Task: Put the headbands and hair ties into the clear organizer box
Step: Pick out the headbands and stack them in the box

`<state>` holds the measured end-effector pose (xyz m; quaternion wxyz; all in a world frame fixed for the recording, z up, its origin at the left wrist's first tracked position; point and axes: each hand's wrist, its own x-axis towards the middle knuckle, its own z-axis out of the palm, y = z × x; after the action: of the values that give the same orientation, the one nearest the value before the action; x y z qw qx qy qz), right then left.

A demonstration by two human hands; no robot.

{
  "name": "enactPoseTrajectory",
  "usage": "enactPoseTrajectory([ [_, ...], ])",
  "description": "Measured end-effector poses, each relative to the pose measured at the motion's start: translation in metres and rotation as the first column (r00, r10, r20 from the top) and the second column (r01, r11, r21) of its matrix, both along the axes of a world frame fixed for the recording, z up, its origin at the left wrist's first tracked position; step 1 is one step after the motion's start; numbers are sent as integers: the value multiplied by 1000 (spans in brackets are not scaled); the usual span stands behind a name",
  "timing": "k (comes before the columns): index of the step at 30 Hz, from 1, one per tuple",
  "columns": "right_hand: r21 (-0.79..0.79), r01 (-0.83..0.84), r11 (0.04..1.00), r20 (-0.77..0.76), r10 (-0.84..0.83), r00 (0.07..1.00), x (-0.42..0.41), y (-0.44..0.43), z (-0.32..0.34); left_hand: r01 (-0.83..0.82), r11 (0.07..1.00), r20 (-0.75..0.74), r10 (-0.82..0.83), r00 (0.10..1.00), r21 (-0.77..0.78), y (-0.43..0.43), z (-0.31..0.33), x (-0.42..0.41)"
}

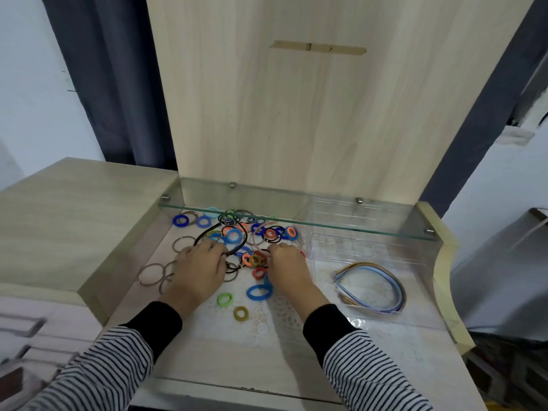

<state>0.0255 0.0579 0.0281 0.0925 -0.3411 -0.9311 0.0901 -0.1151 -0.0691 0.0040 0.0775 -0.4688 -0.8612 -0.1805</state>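
Freeing headbands from the hair ties; your left hand curls fingers round the black headband, right hand pinches the pink headband; next lift both, untangled, into the clear organizer box alongside.

A glass shelf overhangs the back ties and the rear of the box; its front lies open from above.

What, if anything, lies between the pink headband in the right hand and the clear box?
Nothing visible blocks it. The right hand pinches the pink headband, and the clear box sits open just to its right. Only the glass shelf overhangs the box's far end, so keep low; the near end already holds headbands.
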Motion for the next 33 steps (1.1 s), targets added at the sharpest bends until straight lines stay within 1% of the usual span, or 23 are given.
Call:
enactPoseTrajectory([
  [5,-10,25,1000,-73,-25,997,2,0,5,36,999,-29,-36,999,5,-4,14,-3],
  [12,40,-13,999,-195,20,981,9,-2,12,92,996,-46,-92,995,13,-12,32,-6],
  [16,46,-39,998,-244,49,969,15,-2,16,122,991,3,-122,992,48,-16,38,-6],
  [21,5,-84,996,-332,81,940,24,-2,29,161,982,84,-170,982,103,-20,53,0],
  [28,-41,-104,994,-387,80,919,34,2,53,80,991,227,-102,969,107,-17,71,14],
  [33,-74,-90,993,-393,54,918,37,1,68,66,991,308,-100,946,120,-15,85,21],
])
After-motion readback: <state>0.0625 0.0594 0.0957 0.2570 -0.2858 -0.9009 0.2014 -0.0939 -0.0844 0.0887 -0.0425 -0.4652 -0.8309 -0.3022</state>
